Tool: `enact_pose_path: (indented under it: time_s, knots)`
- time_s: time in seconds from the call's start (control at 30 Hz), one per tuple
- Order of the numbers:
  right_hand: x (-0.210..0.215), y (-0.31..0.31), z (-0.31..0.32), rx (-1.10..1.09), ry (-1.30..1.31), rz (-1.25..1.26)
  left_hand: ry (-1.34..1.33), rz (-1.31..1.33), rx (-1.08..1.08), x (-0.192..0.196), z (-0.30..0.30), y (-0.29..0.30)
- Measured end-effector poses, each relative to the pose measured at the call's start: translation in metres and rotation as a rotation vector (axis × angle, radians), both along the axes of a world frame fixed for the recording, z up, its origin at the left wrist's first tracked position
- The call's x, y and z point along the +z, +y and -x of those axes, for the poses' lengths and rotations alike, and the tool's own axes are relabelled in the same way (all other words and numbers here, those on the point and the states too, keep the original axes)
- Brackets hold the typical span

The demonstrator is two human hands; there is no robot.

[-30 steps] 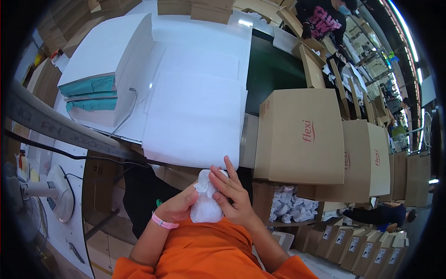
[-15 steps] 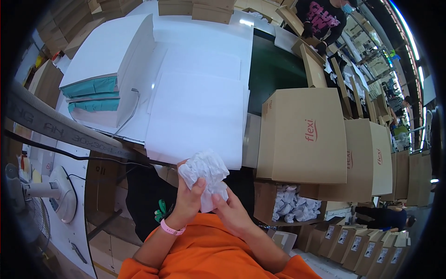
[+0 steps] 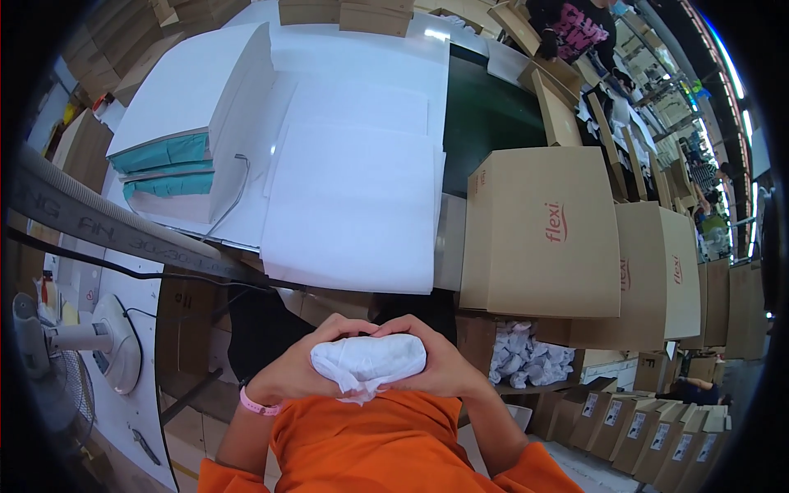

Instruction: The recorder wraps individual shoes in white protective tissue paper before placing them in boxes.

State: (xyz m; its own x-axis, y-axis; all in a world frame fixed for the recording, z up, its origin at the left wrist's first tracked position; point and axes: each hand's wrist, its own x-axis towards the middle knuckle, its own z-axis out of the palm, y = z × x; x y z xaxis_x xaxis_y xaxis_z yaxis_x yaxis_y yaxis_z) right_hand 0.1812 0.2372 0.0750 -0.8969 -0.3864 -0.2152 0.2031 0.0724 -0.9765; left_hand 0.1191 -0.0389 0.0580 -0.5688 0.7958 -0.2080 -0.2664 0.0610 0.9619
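Close to my body, in front of the orange shirt, I hold an oblong wad of white tissue paper [image 3: 368,358] between both hands. My left hand [image 3: 306,358] closes round its left end, and my right hand [image 3: 436,360] grips the other end. The fingers curl over the far side, where the fingertips nearly meet. A loose flap of paper hangs from the near edge. Just beyond my hands lies a stack of flat white paper sheets [image 3: 353,214] on the white table [image 3: 362,49].
To the right stand brown cardboard boxes [image 3: 546,238], with an open box of crumpled white paper wads [image 3: 530,357] below. A green conveyor belt [image 3: 493,107] runs beyond the sheets. Left are a bound paper stack [image 3: 189,99] and a white fan [image 3: 115,345]. A co-worker [image 3: 575,33] stands far right.
The crumpled paper has become a smoother, compact oblong wad. Both hands have drawn nearer to my body and now wrap its two ends. The co-worker's arms have shifted.
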Motion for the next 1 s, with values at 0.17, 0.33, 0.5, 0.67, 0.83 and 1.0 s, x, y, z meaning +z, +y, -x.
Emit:
enact_pose_path:
  time_s: [0.17,0.33,0.5,0.67,0.83,1.0]
  knots:
    - [-0.010,-0.009,-0.003,-0.007,-0.058,0.057,0.108,-0.137,0.187,-0.010,-0.021,0.008]
    - [-0.010,-0.021,-0.008,-0.051,-0.112,0.098,-0.116,-0.323,0.288,-0.012,-0.028,0.013]
    - [-0.014,-0.026,-0.018,-0.215,-0.137,-0.007,-0.153,-0.255,0.280,-0.013,-0.032,0.025]
    - [-0.009,-0.032,-0.020,-0.285,0.063,-0.134,-0.008,-0.268,0.365,-0.021,-0.038,0.040]
    - [0.010,-0.013,-0.006,-0.139,0.031,-0.037,0.091,-0.321,0.392,-0.021,-0.033,0.042]
    - [0.019,-0.018,-0.002,-0.053,0.158,-0.114,0.171,-0.310,0.465,-0.018,-0.034,0.047]
